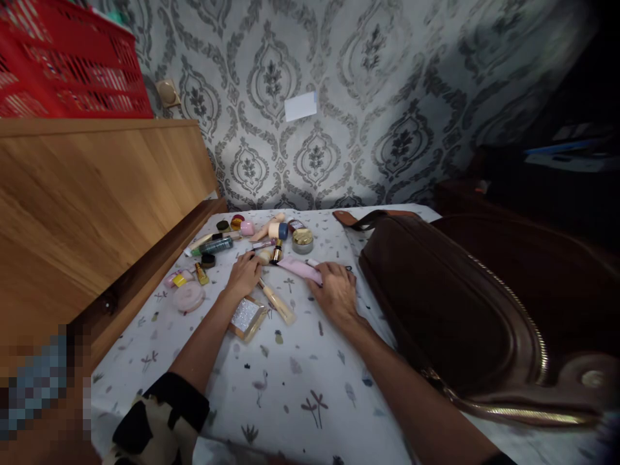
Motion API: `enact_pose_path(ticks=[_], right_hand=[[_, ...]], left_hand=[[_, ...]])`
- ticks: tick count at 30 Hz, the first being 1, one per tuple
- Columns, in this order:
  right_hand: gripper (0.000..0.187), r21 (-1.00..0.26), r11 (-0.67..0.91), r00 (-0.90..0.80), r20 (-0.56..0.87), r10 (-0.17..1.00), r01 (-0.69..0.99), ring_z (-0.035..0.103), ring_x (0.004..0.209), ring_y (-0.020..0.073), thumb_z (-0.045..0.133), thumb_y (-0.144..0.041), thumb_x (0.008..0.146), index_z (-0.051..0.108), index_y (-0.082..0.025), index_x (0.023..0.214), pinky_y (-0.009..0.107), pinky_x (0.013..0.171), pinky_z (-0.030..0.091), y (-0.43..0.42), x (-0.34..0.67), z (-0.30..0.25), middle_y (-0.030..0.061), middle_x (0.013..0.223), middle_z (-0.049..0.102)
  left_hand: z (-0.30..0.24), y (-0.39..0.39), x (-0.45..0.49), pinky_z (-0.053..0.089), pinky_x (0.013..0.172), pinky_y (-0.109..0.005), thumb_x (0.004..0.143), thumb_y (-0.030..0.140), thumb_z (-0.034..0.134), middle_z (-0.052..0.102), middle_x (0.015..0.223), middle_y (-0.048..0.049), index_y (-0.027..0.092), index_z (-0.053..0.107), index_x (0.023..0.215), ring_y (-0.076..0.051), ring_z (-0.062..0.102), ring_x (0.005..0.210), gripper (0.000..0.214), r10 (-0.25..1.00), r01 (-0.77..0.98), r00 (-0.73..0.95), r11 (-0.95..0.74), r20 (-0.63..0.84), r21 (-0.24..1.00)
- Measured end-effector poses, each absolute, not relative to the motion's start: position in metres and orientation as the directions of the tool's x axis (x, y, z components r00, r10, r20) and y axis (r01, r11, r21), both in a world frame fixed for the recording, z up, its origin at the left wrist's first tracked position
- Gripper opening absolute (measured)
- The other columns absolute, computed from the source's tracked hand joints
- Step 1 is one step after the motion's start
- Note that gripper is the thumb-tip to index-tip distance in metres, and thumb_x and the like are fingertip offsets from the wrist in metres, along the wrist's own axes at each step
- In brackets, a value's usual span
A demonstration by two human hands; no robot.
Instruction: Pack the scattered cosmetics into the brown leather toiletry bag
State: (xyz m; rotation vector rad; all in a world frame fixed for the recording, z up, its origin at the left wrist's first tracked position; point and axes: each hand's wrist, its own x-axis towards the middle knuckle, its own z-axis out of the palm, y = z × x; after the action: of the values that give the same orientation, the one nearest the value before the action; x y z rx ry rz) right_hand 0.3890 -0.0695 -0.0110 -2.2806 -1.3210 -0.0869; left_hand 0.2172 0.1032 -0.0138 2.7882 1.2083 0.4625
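My right hand (335, 290) is closed over the near end of a flat pink tube (296, 267) lying on the patterned cloth. My left hand (243, 276) rests among the cosmetics with its fingers curled. What lies under those fingers is hidden. A makeup brush with a pale handle (278, 303) lies just right of this hand. Below it sits a square compact with a silvery glitter top (245, 315). Beyond the hands are a small dark bottle with a gold part (276, 250), a gold-lidded jar (302, 239) and a greenish tube (216, 245).
A large brown bag (436, 290) with a gold zip fills the right side. Left of the hands lie a round pink compact (188, 296) and a small gold bottle (201, 274). A wooden cabinet (111, 187) with a red basket (87, 64) on top borders the left.
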Motion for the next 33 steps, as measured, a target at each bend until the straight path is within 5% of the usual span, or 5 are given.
enact_pose_path(ticks=[10, 22, 33], right_hand=[[0.036, -0.376, -0.398, 0.522, 0.329, 0.787, 0.837, 0.052, 0.123, 0.0317, 0.051, -0.034, 0.097, 0.062, -0.018, 0.127, 0.045, 0.102, 0.037, -0.061, 0.386, -0.003, 0.0131, 0.130, 0.063], [0.055, -0.449, -0.516, 0.618, 0.109, 0.778, 0.729, 0.056, 0.123, 0.0325, 0.057, -0.037, 0.093, 0.041, -0.020, 0.144, 0.044, 0.098, 0.046, 0.024, 0.406, 0.021, 0.0176, 0.137, 0.054], [0.077, -0.407, -0.499, 0.538, -0.021, 0.843, 0.765, 0.054, 0.130, 0.0371, 0.057, -0.052, 0.092, 0.023, -0.021, 0.154, 0.051, 0.102, 0.043, 0.015, 0.410, 0.027, 0.0199, 0.139, 0.057]], left_hand=[[-0.010, 0.098, 0.219, 0.044, 0.104, -0.041, 0.099, 0.024, 0.044, 0.054, 0.139, -0.0065, 0.024, 0.068, 0.112, -0.027, 0.048, 0.128, 0.027, 0.743, 0.723, 0.631, -0.667, 0.223, 0.180], [-0.004, 0.095, 0.217, 0.047, 0.095, -0.046, 0.101, 0.025, 0.040, 0.057, 0.130, -0.0126, 0.020, 0.064, 0.108, -0.030, 0.051, 0.121, 0.025, 0.703, 0.696, 0.664, -0.706, 0.253, 0.134], [0.002, 0.084, 0.224, 0.043, 0.103, -0.042, 0.100, 0.031, 0.049, 0.064, 0.123, -0.0063, 0.024, 0.066, 0.115, -0.025, 0.049, 0.126, 0.023, 0.399, 0.395, 0.872, -0.916, 0.284, 0.075]])
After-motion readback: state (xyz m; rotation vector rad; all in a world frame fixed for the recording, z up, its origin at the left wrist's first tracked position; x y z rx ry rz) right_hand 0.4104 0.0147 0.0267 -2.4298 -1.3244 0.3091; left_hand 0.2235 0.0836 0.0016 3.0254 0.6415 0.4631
